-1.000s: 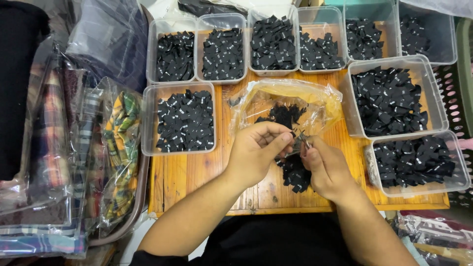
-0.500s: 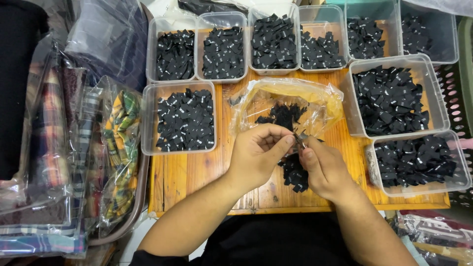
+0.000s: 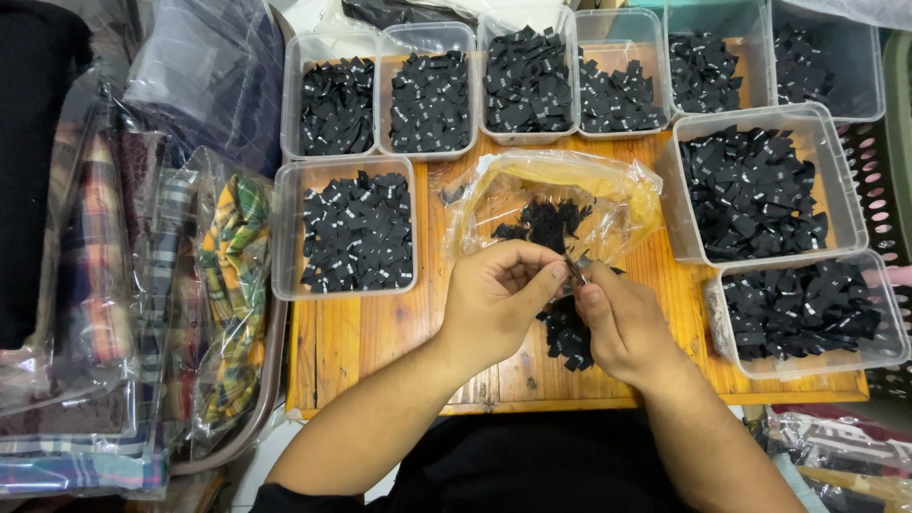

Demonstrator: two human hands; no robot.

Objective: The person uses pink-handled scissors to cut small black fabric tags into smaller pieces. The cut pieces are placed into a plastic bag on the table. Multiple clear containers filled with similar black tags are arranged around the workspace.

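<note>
Both hands met over the wooden tabletop. Left hand & right hand were each closed in a pinch on one small black label held between them, just above a loose label pile. Clear bag lay behind, w/ label-filled tubs around.
</note>
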